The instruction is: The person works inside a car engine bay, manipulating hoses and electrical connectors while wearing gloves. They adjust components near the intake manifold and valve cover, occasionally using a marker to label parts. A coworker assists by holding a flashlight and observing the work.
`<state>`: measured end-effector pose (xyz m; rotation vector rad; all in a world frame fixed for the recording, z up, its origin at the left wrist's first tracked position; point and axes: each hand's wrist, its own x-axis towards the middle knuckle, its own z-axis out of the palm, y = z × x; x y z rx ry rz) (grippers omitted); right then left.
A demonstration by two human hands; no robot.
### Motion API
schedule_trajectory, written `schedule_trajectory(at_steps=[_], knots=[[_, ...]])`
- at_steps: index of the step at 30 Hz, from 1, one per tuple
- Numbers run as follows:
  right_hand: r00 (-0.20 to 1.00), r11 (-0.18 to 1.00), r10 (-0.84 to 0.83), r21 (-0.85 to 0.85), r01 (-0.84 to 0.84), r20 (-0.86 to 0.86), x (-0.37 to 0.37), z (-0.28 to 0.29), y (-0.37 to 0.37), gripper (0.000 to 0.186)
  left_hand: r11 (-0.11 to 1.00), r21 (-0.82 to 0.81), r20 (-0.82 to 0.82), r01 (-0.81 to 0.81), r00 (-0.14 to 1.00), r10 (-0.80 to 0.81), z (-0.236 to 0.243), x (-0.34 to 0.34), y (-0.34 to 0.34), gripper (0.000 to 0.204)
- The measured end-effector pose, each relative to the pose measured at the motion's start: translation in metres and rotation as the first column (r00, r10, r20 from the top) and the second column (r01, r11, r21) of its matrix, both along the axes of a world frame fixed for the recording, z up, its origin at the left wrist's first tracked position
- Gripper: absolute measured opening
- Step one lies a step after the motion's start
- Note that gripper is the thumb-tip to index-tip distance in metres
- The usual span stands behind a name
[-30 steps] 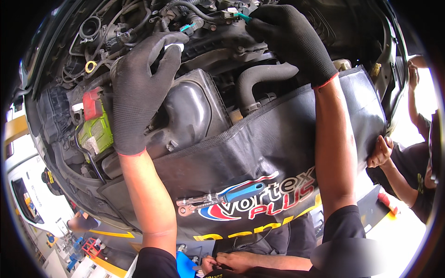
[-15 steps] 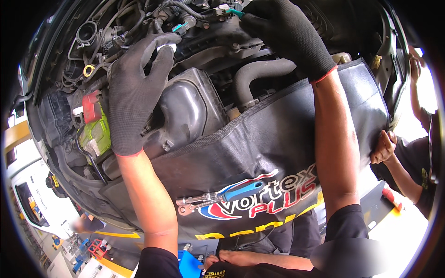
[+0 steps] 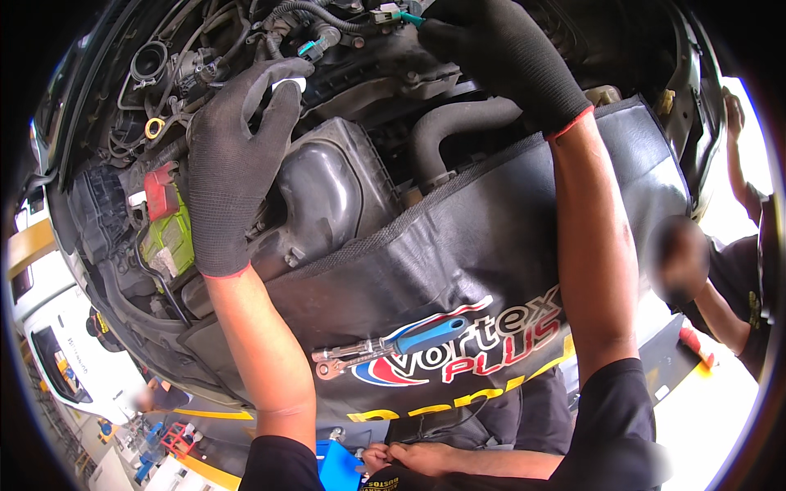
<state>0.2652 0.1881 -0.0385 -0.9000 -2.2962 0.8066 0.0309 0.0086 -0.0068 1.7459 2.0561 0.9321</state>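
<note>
My left hand [image 3: 233,164], in a black knit glove, pinches a small white object [image 3: 291,84] over the engine, just left of the black airbox [image 3: 327,184] and below a teal-marked connector [image 3: 315,47]. Higher up, my right hand [image 3: 508,65], gloved likewise, is closed on a narrow teal piece [image 3: 409,18] at a pale grey connector [image 3: 385,14]; its fingertips are partly hidden. A thick hose [image 3: 446,131] runs between the two arms.
A black protective cover [image 3: 475,245] drapes the car's front, with ratchet wrenches [image 3: 409,340] lying on it. Battery with red cap [image 3: 161,199] at left. Other people's arms appear at right [image 3: 720,315] and bottom [image 3: 475,461]; a white vehicle [image 3: 74,360] stands at left.
Both hands keep their grips, shifting slightly left in the picture along with the engine. The co-worker's hand at the right edge of the cover is now obscured by a blur.
</note>
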Motion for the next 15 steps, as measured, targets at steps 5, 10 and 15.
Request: schedule_trajectory(at_steps=[5,10,15], knots=[[0.998,0.998,0.059,0.006,-0.059,-0.01,0.004,0.004,0.004,0.023,1.0,0.024,-0.03,0.013,0.999,-0.012,0.001,0.0,0.001,0.025],[0.996,0.983,0.09,0.16,-0.088,-0.004,0.006,0.001,0.007,0.023,0.998,0.05,-0.029,0.033,0.999,-0.031,0.0,0.001,0.001,0.024],[0.95,0.989,0.108,0.063,-0.132,0.293,-0.002,-0.01,0.008,0.034,0.998,0.048,-0.03,0.026,0.999,-0.025,0.001,0.0,-0.001,0.023]])
